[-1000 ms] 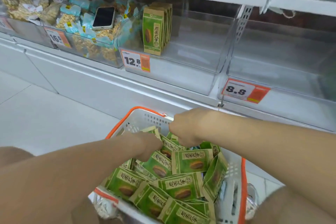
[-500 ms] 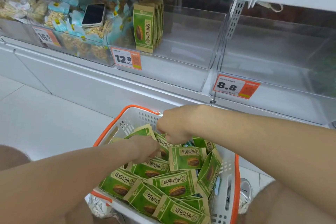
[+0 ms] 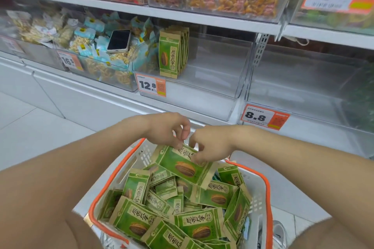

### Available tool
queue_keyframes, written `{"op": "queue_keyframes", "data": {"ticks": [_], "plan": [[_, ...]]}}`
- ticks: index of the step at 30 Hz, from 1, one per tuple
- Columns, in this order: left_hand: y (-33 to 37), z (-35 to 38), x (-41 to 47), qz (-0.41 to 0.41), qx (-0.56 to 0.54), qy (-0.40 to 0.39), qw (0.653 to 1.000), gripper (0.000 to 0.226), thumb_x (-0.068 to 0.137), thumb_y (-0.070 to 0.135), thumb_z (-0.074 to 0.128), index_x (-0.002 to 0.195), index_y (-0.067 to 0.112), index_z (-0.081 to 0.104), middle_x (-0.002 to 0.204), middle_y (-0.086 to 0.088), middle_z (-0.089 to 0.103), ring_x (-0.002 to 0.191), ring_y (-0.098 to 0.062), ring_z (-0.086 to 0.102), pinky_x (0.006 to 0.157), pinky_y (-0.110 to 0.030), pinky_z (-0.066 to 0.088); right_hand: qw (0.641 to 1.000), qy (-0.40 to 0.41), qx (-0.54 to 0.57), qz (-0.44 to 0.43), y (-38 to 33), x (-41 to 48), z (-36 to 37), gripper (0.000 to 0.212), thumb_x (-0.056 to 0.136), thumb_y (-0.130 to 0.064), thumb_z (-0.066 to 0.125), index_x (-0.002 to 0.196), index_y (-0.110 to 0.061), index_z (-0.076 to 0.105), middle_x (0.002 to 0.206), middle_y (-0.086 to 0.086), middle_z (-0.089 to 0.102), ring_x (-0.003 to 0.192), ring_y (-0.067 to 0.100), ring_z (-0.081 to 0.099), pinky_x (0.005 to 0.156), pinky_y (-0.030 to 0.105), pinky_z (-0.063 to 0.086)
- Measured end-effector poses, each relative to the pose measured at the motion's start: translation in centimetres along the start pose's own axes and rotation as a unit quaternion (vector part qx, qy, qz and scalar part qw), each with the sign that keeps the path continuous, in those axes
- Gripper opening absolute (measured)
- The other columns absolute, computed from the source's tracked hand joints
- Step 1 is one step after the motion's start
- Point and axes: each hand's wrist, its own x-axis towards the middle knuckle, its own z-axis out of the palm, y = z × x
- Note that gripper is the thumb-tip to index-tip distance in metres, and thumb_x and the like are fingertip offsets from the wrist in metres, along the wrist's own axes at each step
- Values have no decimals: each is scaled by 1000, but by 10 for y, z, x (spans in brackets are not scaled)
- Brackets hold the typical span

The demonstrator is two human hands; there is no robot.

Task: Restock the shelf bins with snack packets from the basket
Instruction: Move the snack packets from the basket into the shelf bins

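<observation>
**Desk:** Where are the hands?

**Me:** I have both above the far end of the basket [image 3: 265, 186]. The left hand [image 3: 168, 128] and right hand [image 3: 211, 144] sit just beside each other, nearly touching.

**Desk:** And the fingers?

**Me:** Curled on both. The left fingers [image 3: 185, 130] and thumb pinch the upper edge of one green packet [image 3: 182, 164]. The right fingers [image 3: 199, 156] pinch the same edge just to the right.

**Desk:** Where is that packet?

**Me:** It hangs tilted below the fingers, its lower end down against the pile [image 3: 162, 218] of like packets in the basket. I can't tell whether a second one is behind it.

**Desk:** The shelf?

**Me:** The bin [image 3: 222, 79] with the 12.8 tag [image 3: 150, 86] is well above the hands. A row [image 3: 173, 54] of the same packets stands upright at its left wall. A phone [image 3: 119, 40] lies on the snack bags [image 3: 95, 54] left of it.
</observation>
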Motion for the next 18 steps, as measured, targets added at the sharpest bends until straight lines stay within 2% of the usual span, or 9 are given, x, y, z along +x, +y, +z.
{"op": "queue_keyframes", "data": {"ticks": [2,4,6,8,9,10,12,15,18], "plan": [[5,-16,-9,-1,-68,48,997,22,90,16,81,94,23,61,85,8,75,61,-5,57,58,-22,45,996,56,72,-13,5,-1,-7,27,99,-43,66,103,-16,63,77,-8,66,73,16,62,64,30,44],[6,-31,-18,-12,-136,109,985,20,90,17,82,99,19,64,84,2,75,65,-9,62,58,-23,46,975,103,195,-16,8,-3,-15,23,97,-34,72,90,-14,64,60,-10,66,59,9,64,59,26,49],[7,-43,-24,-19,-223,194,955,24,89,22,84,105,17,67,82,-4,74,68,-14,66,59,-26,49,928,133,349,-16,10,-4,-21,15,97,-24,73,96,-10,68,72,-1,75,70,22,75,63,39,63],[8,-53,-28,-17,-324,266,908,26,93,25,80,112,13,69,95,-7,79,82,-18,74,70,-32,57,874,183,451,-6,8,-4,-26,17,101,-18,68,110,-3,66,93,18,78,87,35,77,74,53,64],[9,-57,-31,-16,-363,273,891,25,96,25,75,116,10,70,100,-8,80,89,-20,76,76,-33,60,848,213,485,-4,8,-1,-26,17,102,-16,66,114,-3,64,98,20,77,91,36,76,78,56,63],[9,-60,-33,-13,-393,263,881,24,100,24,70,118,9,70,104,-9,80,94,-22,78,80,-34,62,824,242,513,-1,8,3,-26,16,103,-15,64,116,-6,64,101,19,77,92,35,77,81,56,62],[10,-62,-37,-7,-425,239,873,18,102,21,67,114,9,73,106,-11,80,98,-26,78,82,-34,64,801,274,533,3,8,9,-24,15,105,-15,61,119,-12,64,105,15,78,95,29,77,88,55,61],[10,-64,-40,-11,-419,264,869,12,98,17,71,103,7,76,101,-14,80,93,-27,79,82,-35,65,800,262,541,-13,7,13,-21,18,107,-15,57,123,-12,62,111,12,77,99,26,76,92,49,61],[6,-68,-39,-19,-413,281,866,16,96,17,74,105,4,76,100,-14,80,93,-29,79,87,-43,63,788,252,562,-25,3,15,-23,19,108,-19,53,125,-12,61,111,12,77,98,25,77,88,45,63]]}}
